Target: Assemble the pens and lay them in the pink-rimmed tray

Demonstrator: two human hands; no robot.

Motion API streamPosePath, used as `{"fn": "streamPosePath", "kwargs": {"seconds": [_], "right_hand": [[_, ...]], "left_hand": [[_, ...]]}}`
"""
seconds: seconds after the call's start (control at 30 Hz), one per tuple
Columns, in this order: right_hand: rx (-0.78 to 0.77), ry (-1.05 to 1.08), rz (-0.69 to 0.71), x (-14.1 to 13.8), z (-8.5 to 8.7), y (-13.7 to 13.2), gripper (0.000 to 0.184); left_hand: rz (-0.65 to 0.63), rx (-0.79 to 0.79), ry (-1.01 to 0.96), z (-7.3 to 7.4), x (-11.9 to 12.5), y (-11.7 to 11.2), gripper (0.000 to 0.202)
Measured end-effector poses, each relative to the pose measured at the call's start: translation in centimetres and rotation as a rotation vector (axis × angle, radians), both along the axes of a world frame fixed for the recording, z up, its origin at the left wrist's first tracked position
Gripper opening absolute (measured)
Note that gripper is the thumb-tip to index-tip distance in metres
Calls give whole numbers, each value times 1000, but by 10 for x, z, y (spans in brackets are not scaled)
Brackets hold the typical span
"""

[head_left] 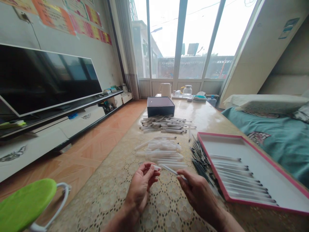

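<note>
Near the table's front, my left hand pinches a small whitish piece between thumb and fingers; its exact kind is too small to make out. My right hand is closed round a slim pale pen, whose far end points left toward that piece, close to it. Just beyond my hands lie several clear pen barrels in a loose row. To the right, dark pen parts are heaped against a pink-rimmed box lid. Inside it several dark-ended pens lie side by side.
A pile of pens lies before a dark box on the patterned table. Farther back stand a kettle and a glass jug. A green stool is at left, a teal-covered bed at right.
</note>
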State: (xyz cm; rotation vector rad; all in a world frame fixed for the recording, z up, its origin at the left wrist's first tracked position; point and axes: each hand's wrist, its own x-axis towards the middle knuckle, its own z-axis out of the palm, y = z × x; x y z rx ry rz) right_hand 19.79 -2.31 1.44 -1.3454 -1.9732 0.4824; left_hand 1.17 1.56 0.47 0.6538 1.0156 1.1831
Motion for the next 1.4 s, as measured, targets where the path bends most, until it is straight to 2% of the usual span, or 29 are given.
{"fn": "streamPosePath", "kwargs": {"seconds": [0.27, 0.67, 0.87, 0.97, 1.13, 1.4], "right_hand": [[41, -196, -33, -3, 1, -2, 20], [57, -222, 3, -4, -6, -1, 18], [251, -463, -31, -3, -9, 4, 20], [292, -494, -40, -3, -9, 3, 20], [107, -406, -51, -4, -11, 0, 23], [-210, -35, 12, -1, -10, 2, 35]], "left_hand": [[23, 54, -8, -7, 1, 2, 26], [-84, 82, 35, -6, 11, -5, 32], [-149, 94, 81, -8, 12, -7, 32], [-176, 92, 76, -10, 11, -8, 30], [-200, 114, 59, -13, 10, -8, 28], [-251, 207, 133, -12, 8, -9, 27]]}}
